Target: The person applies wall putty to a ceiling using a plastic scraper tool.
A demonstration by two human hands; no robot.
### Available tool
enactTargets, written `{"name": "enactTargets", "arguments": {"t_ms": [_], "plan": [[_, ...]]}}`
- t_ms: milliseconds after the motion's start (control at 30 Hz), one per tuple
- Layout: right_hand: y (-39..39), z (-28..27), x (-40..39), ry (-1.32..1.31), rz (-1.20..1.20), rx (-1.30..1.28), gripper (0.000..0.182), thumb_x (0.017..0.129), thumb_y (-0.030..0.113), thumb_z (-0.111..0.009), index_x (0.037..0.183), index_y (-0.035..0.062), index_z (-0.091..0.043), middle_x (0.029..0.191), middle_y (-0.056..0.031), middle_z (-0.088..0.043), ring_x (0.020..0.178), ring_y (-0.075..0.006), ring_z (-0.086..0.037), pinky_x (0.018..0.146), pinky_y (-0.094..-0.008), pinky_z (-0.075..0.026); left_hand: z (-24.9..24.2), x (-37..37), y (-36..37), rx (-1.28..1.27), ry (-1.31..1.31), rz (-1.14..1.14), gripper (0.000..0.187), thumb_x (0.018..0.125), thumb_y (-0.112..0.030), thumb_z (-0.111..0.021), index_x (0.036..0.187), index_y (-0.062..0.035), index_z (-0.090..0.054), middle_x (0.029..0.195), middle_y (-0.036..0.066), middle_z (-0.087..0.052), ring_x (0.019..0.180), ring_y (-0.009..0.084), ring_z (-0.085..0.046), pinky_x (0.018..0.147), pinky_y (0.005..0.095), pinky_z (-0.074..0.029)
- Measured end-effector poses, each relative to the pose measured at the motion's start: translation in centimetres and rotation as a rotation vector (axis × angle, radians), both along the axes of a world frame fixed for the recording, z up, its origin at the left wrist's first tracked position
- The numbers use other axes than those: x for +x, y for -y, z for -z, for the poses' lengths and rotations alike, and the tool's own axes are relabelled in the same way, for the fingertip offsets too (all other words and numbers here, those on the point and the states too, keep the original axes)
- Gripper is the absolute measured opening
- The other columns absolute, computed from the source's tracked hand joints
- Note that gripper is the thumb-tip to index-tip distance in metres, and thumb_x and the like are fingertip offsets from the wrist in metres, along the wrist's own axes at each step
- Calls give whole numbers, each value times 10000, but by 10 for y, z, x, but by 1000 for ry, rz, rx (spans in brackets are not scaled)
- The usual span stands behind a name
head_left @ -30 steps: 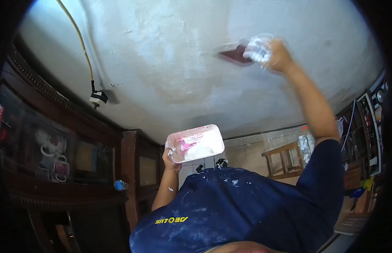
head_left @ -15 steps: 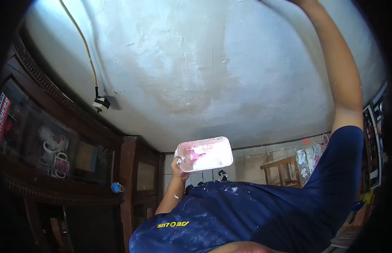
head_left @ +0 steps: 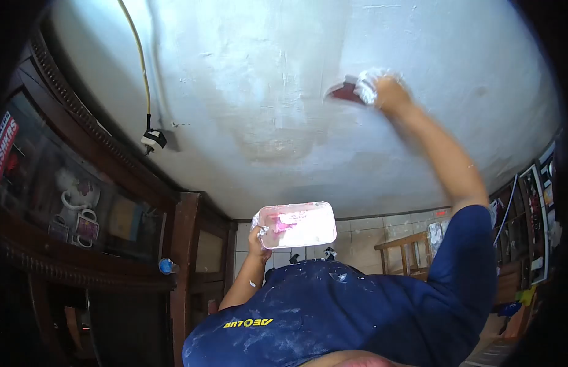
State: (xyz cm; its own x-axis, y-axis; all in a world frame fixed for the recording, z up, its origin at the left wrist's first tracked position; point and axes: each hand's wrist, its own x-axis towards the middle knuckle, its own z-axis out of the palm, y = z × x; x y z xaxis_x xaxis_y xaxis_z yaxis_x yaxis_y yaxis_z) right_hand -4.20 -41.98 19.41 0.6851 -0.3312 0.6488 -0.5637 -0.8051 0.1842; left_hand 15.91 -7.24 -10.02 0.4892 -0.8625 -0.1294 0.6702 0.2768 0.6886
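Note:
My left hand (head_left: 257, 242) grips the left end of a rectangular plastic tub (head_left: 326, 227), its fingers wrapped round the rim. White paste with a pink patch lies inside the tub, which is held in front of my chest. Up at the pale wall (head_left: 247, 122), my right hand (head_left: 392, 96) is closed round a putty knife (head_left: 347, 92) with a dark reddish blade pointing left. White paste covers the knife's near end and part of the fingers. The blade overlaps the wall, slightly blurred by motion.
A dark wooden cabinet (head_left: 185, 244) with glass panes and mugs inside stands at the left. From a yellowish cord (head_left: 139, 55) hangs a socket (head_left: 154, 140) against the wall. A small wooden chair (head_left: 406, 257) is on the tiled floor; framed items line the right side.
My right hand has come down and left from the top edge of the view, bringing the putty knife into sight. The left hand and tub stay nearly in place.

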Motion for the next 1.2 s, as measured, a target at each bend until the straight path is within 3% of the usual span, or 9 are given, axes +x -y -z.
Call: {"name": "enactTargets", "arguments": {"t_ms": [100, 267, 367, 433, 600, 833, 967, 1133, 1200], "plan": [[16, -143, -32, 233, -23, -265, 335, 619, 211, -712, 889, 25, -647, 756, -195, -626, 689, -381, -597, 627, -425, -489, 2, -1, 4, -29, -26, -8, 424, 847, -265, -439, 1188, -27, -527, 1105, 124, -591, 1015, 262, -593, 890, 395, -486], [-80, -214, -45, 387, -158, -323, 219, 749, 209, -710, 839, 13, -672, 742, -144, -653, 581, -202, -583, 558, -307, -465, 4, 1, 2, 8, 27, -20, 426, 848, -267, -441, 1188, -23, -522, 1115, 125, -588, 1029, 259, -585, 899, 381, -478], [-18, -98, -23, 390, -625, 380, 310, 772, 149, -717, 1034, 9, -629, 870, -117, -682, 596, -100, -624, 520, -257, -487, 0, 2, 1, 2, -11, 5, 426, 842, -264, -442, 1185, -27, -526, 1117, 124, -587, 1038, 257, -581, 896, 372, -478], [-55, -24, -4, -87, -301, 121, 335, 770, 264, -701, 1030, 62, -637, 987, -165, -645, 873, -328, -627, 779, -391, -495, -14, -1, 1, 0, -70, 19, 430, 831, -257, -443, 1182, -25, -527, 1097, 123, -595, 1009, 258, -595, 885, 369, -484], [-19, 125, 50, -328, -275, 392, 265, 797, 217, -605, 1038, 107, -607, 959, -152, -621, 921, -357, -592, 826, -465, -456, -8, -3, -4, 101, -56, 0, 486, 835, -321, -416, 1220, -39, -509, 1141, 127, -578, 1043, 289, -572, 891, 405, -480], [-18, -136, 28, 185, -109, 201, 341, 756, 312, -716, 926, 21, -664, 920, -165, -661, 812, -341, -622, 751, -357, -495, -5, -1, 7, 22, -23, 0, 481, 831, -337, -430, 1201, -47, -535, 1143, 121, -582, 1047, 274, -571, 895, 397, -478], [-58, -244, -26, 568, -210, 17, 202, 776, 201, -714, 835, 13, -669, 780, -123, -673, 612, -112, -559, 574, -282, -461, -20, -2, 13, -3, 39, 65, 527, 819, -341, -437, 1248, -40, -489, 1185, 131, -555, 1086, 295, -549, 907, 424, -474], [-68, -94, -71, 980, -1157, 794, 297, 852, 58, -580, 1121, -66, -553, 1009, -120, -632, 945, -191, -607, 876, -278, -471, -28, -4, 28, -117, 37, 81, 519, 817, -306, -456, 1270, -54, -457, 1159, 128, -552, 1038, 275, -563, 865, 417, -497], [-83, 28, -65, 1206, -523, 1217, 327, 806, 23, -662, 1100, -62, -547, 999, -95, -623, 937, -171, -594, 823, -305, -496, -32, -10, 36, -138, 41, 46, 461, 844, -252, -451, 1249, -32, -461, 1124, 130, -564, 968, 247, -595, 840, 383, -512]]}}
